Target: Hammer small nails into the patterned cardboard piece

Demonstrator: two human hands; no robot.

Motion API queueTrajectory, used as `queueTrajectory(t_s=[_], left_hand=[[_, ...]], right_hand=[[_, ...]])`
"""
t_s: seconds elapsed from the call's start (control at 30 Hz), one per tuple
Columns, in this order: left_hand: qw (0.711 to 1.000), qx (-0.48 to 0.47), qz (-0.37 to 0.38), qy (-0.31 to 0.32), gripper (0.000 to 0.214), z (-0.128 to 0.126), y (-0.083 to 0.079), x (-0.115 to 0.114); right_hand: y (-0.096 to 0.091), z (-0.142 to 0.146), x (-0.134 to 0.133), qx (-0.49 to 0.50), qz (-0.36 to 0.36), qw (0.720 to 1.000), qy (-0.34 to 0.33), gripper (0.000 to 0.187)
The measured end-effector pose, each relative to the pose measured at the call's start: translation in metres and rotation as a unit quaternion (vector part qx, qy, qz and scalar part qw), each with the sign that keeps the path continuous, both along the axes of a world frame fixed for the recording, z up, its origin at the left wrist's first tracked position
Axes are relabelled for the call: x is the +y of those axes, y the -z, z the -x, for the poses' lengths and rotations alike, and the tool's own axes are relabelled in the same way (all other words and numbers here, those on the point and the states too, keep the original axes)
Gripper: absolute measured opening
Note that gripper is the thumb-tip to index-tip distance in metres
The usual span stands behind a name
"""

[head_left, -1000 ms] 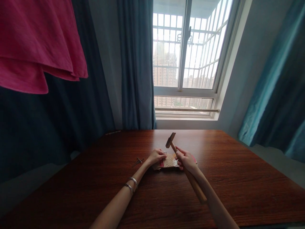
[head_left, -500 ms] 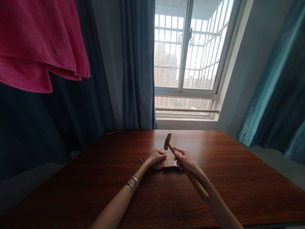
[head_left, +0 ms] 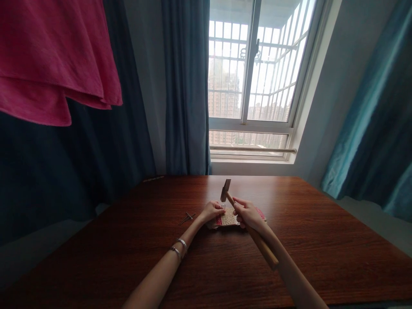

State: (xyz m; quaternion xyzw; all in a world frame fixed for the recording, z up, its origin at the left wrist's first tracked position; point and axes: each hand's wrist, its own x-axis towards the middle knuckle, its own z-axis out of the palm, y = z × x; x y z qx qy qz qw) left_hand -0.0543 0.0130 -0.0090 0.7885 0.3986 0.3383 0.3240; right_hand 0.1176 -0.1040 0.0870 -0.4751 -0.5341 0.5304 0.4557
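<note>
My right hand (head_left: 247,213) is wrapped round the wooden handle of a hammer (head_left: 265,253), whose metal head tilts in the air just above my left fingertips. With its thumb and finger pinched, my left hand (head_left: 211,211) grips a thin nail at the left end of a patterned block (head_left: 229,217). Thin upright nails (head_left: 224,207) show beside those fingertips; which one is pinched is hard to make out. Dark dots cover the block's beige top, and pink and white patches show at its ends. Both hands partly cover it.
Several loose nails (head_left: 187,218) lie crossed on the brown wooden table (head_left: 128,257), left of my left wrist. A barred window (head_left: 251,86) stands behind the table. Blue curtains (head_left: 186,86) hang beside it, and a pink cloth (head_left: 58,60) hangs at the upper left.
The hammer and my right hand have shifted slightly to the left, the handle's end rising a little. My left hand stays at the same spot on the block.
</note>
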Motion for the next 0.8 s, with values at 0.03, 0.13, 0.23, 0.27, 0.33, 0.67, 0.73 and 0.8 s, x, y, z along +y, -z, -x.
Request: queueTrajectory(t_s=[0.03, 0.13, 0.23, 0.27, 0.33, 0.67, 0.73, 0.8], left_hand=[[1.0, 0.001, -0.002, -0.001, 0.033, 0.0, 0.0002, 0.0], [1.0, 0.003, -0.003, -0.002, 0.032, 0.0001, 0.0003, -0.0003], [1.0, -0.003, -0.001, 0.003, 0.031, 0.0002, -0.0003, -0.0007], [1.0, -0.003, -0.003, 0.004, 0.031, 0.0002, -0.0006, -0.0009], [1.0, 0.001, -0.007, 0.001, 0.031, 0.0001, -0.0012, -0.0015], [1.0, -0.004, 0.003, -0.008, 0.032, -0.0011, -0.0005, -0.0014], [1.0, -0.007, 0.0, -0.004, 0.031, -0.0011, -0.0005, -0.0014], [1.0, -0.012, -0.002, 0.0, 0.03, -0.0012, -0.0008, -0.0019]], right_hand=[[-0.0003, 0.0, 0.0003, 0.002, -0.002, 1.0, 0.003, 0.048], [-0.0003, 0.0008, -0.0001, -0.005, 0.007, 1.0, 0.003, 0.049], [-0.0009, 0.0021, -0.0013, -0.012, 0.01, 1.0, -0.002, 0.048], [-0.0015, 0.0024, -0.0018, -0.009, 0.007, 1.0, -0.002, 0.048], [-0.0027, 0.0028, -0.003, 0.003, 0.0, 1.0, 0.002, 0.049], [0.0003, 0.0021, -0.0023, -0.003, -0.003, 1.0, -0.006, 0.048], [0.0017, 0.0031, -0.0023, 0.002, -0.003, 1.0, -0.002, 0.05], [0.0038, 0.0041, -0.0029, -0.003, -0.001, 1.0, 0.0, 0.052]])
